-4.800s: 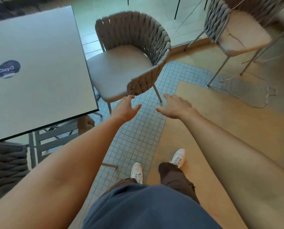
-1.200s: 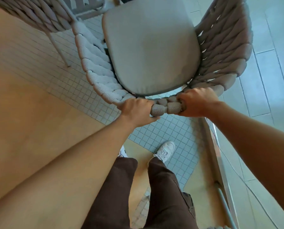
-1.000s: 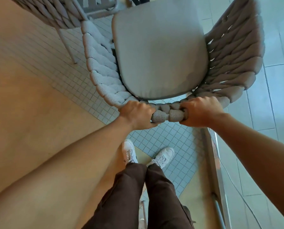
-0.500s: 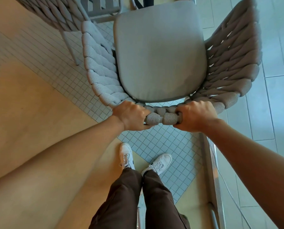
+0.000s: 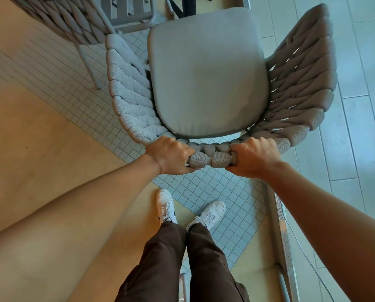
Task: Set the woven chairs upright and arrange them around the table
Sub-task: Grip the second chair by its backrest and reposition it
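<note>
A grey woven chair (image 5: 206, 70) with a smooth seat cushion stands upright right in front of me, seen from above, its open front facing away. My left hand (image 5: 171, 155) and my right hand (image 5: 253, 156) both grip the top rim of its braided backrest, a short stretch of rim between them. A second woven chair (image 5: 73, 20) shows at the top left, its backrest and one thin leg in view. The table's dark base (image 5: 185, 5) is just visible at the top edge; the tabletop is out of frame.
A slatted grey metal frame (image 5: 127, 12) sits beyond the chairs. A metal floor rail (image 5: 280, 219) and a thin cable run down the right. My white shoes (image 5: 167, 205) stand on the small-tile strip between the wood floor and the large tiles.
The chair has shifted slightly away from me with both hands still on the backrest rim. My feet have come together behind it.
</note>
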A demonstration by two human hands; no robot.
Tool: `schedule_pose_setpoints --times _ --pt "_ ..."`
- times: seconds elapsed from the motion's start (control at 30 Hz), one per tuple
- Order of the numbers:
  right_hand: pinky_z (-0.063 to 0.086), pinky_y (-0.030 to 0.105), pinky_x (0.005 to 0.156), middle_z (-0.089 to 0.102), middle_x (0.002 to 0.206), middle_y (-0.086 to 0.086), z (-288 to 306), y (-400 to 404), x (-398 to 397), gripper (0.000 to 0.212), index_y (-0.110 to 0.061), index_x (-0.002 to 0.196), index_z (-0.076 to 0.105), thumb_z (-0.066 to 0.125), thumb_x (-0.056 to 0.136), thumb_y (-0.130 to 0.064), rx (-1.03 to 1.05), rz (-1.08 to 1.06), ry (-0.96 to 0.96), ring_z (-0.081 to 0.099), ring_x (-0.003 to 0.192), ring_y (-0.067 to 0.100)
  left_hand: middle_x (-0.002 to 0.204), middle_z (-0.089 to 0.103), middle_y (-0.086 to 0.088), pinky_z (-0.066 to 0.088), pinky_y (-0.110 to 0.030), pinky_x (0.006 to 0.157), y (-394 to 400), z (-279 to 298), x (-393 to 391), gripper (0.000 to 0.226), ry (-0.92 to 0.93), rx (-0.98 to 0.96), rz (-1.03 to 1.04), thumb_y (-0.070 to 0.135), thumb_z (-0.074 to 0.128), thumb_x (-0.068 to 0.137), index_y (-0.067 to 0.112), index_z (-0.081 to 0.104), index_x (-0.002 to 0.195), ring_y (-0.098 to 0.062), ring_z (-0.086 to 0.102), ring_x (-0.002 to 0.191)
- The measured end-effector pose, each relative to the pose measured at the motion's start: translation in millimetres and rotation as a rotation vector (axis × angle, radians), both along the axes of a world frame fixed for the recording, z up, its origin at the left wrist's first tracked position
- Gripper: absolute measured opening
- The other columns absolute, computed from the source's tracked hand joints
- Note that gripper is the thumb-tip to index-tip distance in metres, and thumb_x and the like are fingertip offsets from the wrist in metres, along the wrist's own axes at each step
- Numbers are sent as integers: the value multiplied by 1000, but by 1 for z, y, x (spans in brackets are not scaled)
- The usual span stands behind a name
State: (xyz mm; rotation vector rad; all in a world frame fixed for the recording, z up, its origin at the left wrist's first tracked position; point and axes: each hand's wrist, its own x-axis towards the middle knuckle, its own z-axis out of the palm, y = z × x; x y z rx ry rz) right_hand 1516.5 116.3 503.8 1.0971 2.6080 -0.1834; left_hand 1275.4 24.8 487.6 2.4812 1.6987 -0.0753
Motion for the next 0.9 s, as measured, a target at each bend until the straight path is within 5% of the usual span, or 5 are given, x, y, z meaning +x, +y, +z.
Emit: schedule_pose_setpoints --times 0.43,0.57,0.67,0.8,0.9 --pt "38 29 59 61 71 -10 -8 5 -15 50 -32 90 72 57 78 -77 -1 -3 6 57 62 18 74 73 0 50 -34 54 4 -3 -19 52 -58 50 7 69 68 82 18 76 90 -28 68 58" --pt "52 41 96 73 107 -11 -7 12 -3 61 -37 121 67 53 80 -79 -139 58 -14 69 102 20 90 76 0 52 -43 90 -4 -5 -10 61 -153 118 56 73 67 80 18 76 104 -26 73 87" --pt "4 59 126 53 154 2 -1 6 21 86 -25 140 64 43 84 -86 -87 134 169 35 152 28 145 57 -4 9 -57 123 -23 -5 20 83 -173 152 295 84 52 82 21 63 135 -27 43 143" --pt "-11 54 124 1 173 11 2 -24 29 86 -29 161 33 59 90 -70 61 -550 633 0 159 33 170 -7 -6 -12 -53 121 -49 6 84 113 -610 126 1129 78 61 79 21 9 162 -29 -10 155" --pt "16 54 126 4 172 17 6 -27 11 125 -21 165 5 80 76 -64 -262 -1486 991 15 157 33 168 -18 -2 6 -55 124 -44 5 112 137 -1152 21 1707 67 81 69 25 -13 161 -24 -9 155"
